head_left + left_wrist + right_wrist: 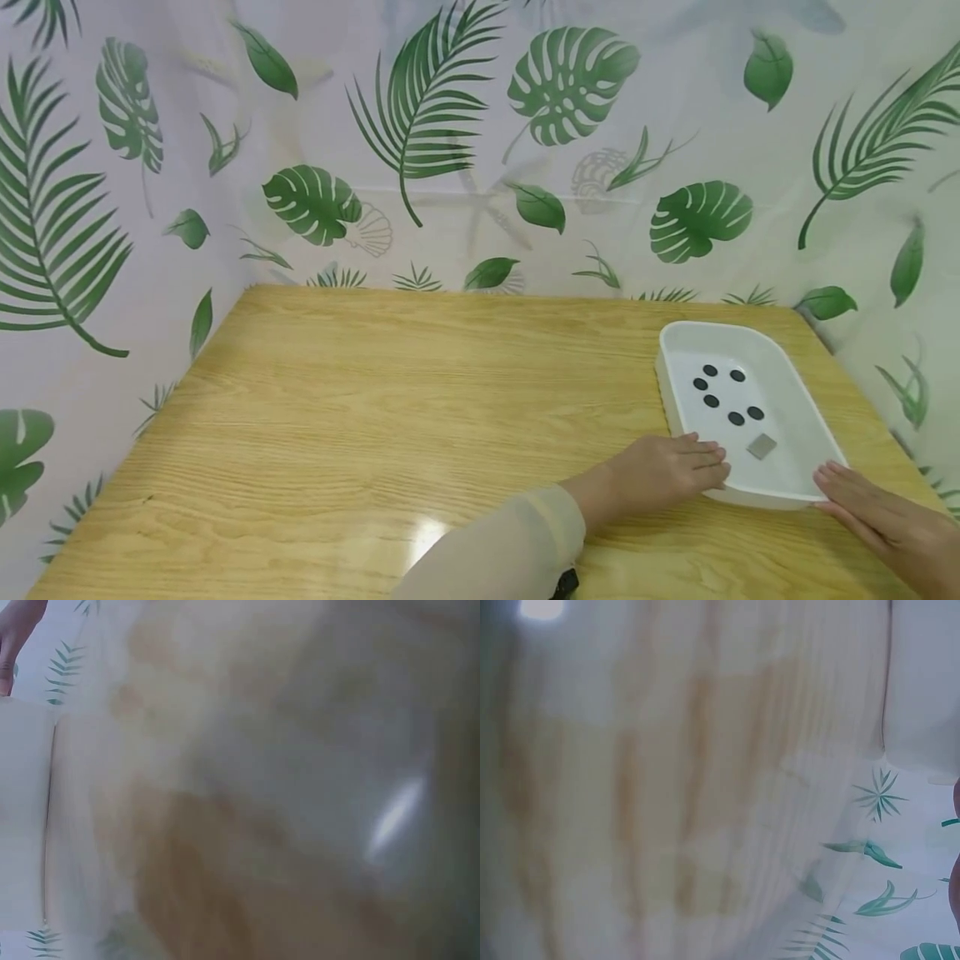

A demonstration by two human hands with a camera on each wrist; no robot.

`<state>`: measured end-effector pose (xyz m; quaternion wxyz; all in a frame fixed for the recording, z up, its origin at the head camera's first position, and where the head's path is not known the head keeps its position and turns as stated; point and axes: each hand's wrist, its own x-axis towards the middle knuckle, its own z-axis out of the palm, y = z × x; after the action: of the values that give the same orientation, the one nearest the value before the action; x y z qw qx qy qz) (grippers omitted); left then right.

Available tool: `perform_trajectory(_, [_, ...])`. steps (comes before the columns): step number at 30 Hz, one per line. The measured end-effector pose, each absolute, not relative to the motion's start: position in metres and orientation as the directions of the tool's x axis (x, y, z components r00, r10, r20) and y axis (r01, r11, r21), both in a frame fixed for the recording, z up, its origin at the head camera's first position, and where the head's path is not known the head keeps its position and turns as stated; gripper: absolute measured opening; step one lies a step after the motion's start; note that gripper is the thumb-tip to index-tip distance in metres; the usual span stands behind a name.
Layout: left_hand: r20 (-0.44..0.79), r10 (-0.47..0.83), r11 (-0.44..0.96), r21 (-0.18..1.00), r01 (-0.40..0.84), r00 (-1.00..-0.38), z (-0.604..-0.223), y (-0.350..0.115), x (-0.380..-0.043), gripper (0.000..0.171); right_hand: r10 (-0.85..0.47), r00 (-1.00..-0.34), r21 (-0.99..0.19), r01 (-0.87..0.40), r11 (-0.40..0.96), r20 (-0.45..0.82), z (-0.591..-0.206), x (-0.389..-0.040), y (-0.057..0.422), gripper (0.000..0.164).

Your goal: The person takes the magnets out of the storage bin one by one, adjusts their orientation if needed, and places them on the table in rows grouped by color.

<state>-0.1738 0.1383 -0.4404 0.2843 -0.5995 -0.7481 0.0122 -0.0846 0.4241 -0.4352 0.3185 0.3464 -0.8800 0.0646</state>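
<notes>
A white plastic tray (806, 400) with rounded corners lies on the table at the right in the head view. Inside it are several small black discs (711, 401) and one grey square piece (762, 447). My left hand (660, 473) holds the tray at its near left corner, fingers over the rim and thumb hidden. At the near right corner, my right hand (892, 521) grips the rim, fingertips on top and the thumb lower at the outer wall. The left wrist view shows the tray's wall (22, 817) at its left edge; the right wrist view catches it (926, 682) at upper right.
The wooden table (375, 417) stretches away to the left of the tray. White cloth with green leaf prints (450, 108) hangs behind the table and along both sides. A light sleeve (510, 542) covers my left forearm.
</notes>
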Motion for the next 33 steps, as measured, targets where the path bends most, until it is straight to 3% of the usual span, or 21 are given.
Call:
perform_trajectory(6, [0.371, 0.923, 0.250, -0.385, 0.888, -0.099, -0.439, 0.132, -0.174, 0.033, -0.532, -0.587, 0.079, -0.624, 0.778, 0.610, -0.438, -0.080, 0.419, 0.044])
perform_trajectory(13, [0.411, 0.908, 0.250, -0.366, 0.897, -0.085, -0.440, 0.127, -0.172, 0.031, -0.528, -0.561, 0.078, -0.635, 0.768, 0.638, -0.440, -0.079, 0.416, 0.043])
perform_trajectory(20, [0.453, 0.887, 0.265, -0.346, 0.900, -0.087, -0.439, 0.118, -0.172, 0.029, -0.506, -0.589, 0.044, -0.624, 0.780, 0.630, -0.437, -0.078, 0.406, 0.043])
perform_trajectory(29, [0.505, 0.861, 0.267, -0.333, 0.904, -0.068, -0.444, 0.108, -0.176, 0.026, -0.518, -0.530, 0.061, -0.657, 0.751, 0.671, -0.435, -0.084, 0.396, 0.046])
perform_trajectory(33, [0.531, 0.845, 0.268, -0.332, 0.904, -0.056, -0.444, 0.103, -0.177, 0.026, -0.530, -0.566, 0.064, -0.644, 0.762, 0.631, -0.434, -0.084, 0.392, 0.045])
